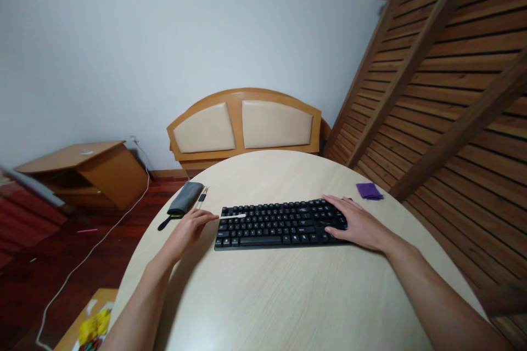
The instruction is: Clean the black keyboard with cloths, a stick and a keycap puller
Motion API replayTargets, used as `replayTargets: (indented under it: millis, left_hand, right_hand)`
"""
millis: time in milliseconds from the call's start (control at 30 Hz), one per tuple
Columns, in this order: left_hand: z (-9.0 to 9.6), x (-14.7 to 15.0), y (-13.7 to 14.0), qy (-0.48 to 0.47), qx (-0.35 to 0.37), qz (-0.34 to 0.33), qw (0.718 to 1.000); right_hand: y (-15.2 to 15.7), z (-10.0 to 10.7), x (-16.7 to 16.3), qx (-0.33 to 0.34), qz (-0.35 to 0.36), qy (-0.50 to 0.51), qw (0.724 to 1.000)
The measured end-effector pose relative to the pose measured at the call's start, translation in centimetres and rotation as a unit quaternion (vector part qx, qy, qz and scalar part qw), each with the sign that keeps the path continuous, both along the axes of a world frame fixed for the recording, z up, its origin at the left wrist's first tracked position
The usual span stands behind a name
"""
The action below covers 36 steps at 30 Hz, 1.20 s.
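Observation:
A black keyboard (267,225) lies flat across the round table. My left hand (193,227), at its left end, is closed in a pinch on a thin white cotton swab (233,216). The swab points right, its thicker white tip over the upper left keys; whether it touches them I cannot tell. Spread over the number pad at the keyboard's right end is my right hand (358,225), thumb and fingers apart, resting on it. Just beyond my left hand are a grey pouch (187,197) with a black strap and a small black-banded item (202,197) with thin sticks.
A folded purple cloth (369,191) lies near the right edge of the round table (280,296). Behind stands a padded headboard (242,120), with a slatted wooden panel (444,93) leaning at right. A white cable (88,255) runs along the floor at left, by a low cabinet (94,173).

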<state>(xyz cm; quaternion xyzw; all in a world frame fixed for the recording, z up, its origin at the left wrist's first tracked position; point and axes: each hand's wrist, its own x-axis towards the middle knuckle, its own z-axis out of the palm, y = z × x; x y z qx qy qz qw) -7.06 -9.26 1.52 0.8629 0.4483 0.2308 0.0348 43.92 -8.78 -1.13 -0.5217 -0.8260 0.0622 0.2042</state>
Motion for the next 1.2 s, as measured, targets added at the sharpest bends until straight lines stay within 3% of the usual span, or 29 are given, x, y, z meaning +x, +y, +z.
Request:
replayTargets:
  millis: [600, 800, 1200]
  left_hand:
    - [0.1, -5.1, 0.3, -0.046, -0.064, 0.077, 0.994]
    - [0.4, -5.2, -0.4, -0.101, -0.138, 0.110, 0.979]
    - [0.6, -4.9, -0.7, -0.114, -0.198, 0.123, 0.966]
  right_hand:
    - [0.5, -0.7, 1.7, 0.010, -0.008, 0.011, 1.000]
    - [0.5, -0.8, 1.9, 0.014, -0.010, 0.013, 1.000]
    - [0.2, -0.3, 1.5, 0.015, -0.013, 0.006, 1.000]
